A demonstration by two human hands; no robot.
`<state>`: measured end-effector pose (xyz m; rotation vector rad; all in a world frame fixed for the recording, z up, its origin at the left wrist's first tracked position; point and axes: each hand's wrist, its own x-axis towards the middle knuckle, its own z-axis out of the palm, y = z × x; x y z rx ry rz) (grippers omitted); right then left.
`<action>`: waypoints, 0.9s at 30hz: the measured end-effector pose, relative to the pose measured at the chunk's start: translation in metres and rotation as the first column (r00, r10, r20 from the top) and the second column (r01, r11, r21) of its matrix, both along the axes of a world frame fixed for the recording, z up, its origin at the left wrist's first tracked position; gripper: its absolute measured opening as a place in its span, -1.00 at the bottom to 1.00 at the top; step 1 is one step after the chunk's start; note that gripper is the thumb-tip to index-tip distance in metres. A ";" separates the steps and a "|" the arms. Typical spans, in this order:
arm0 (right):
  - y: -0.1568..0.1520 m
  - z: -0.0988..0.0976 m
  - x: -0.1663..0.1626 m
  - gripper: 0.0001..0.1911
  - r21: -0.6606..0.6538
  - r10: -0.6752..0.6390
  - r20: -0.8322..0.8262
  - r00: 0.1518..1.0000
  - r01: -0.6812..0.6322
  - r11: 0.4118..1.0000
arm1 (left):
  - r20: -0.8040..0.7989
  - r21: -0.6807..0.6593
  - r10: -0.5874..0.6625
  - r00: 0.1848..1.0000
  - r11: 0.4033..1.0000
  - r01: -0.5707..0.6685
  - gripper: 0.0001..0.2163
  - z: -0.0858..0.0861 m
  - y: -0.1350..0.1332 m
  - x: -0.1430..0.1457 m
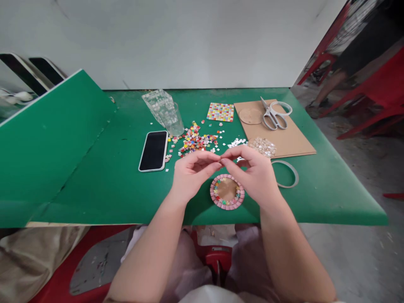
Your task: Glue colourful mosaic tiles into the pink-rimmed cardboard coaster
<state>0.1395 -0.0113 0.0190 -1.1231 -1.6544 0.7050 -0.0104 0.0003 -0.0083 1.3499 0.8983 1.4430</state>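
My left hand (195, 173) and my right hand (251, 170) meet at the fingertips, both pinched closed over the table. Whatever lies between the fingertips is too small to make out. Just below them sits a round brown coaster (227, 190) with pink tiles around its rim and a ring of small coloured pieces inside. Beyond my hands spreads a pile of loose coloured mosaic tiles (196, 139). White tiles (237, 143) lie to its right, close to a heap of clear, shiny pieces (262, 146) partly behind my right hand.
A phone (153, 151) lies left, near a clear cup (173, 120) with a plastic sheet. Behind are a tile sheet (220, 112), cardboard (292, 136), scissors (274, 115) and a wooden disc (251, 116). A pale ring (296, 174) lies right. Another person's leg (331, 86) shows beyond the table.
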 end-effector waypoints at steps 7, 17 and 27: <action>0.004 -0.002 0.001 -0.96 -0.118 0.069 -0.132 0.989 -0.085 0.989 | -0.008 -0.016 0.012 1.000 1.000 -0.012 -0.88 0.001 0.000 0.001; 0.005 -0.004 0.003 -0.94 -0.177 0.086 -0.229 0.970 -0.128 0.976 | -0.024 0.002 0.018 1.000 1.000 -0.018 -0.89 0.000 -0.001 0.001; 0.004 -0.002 0.002 -0.88 -0.251 0.110 -0.196 0.975 -0.158 0.955 | -0.165 0.314 0.089 0.982 0.949 -0.034 -0.85 0.002 0.003 -0.003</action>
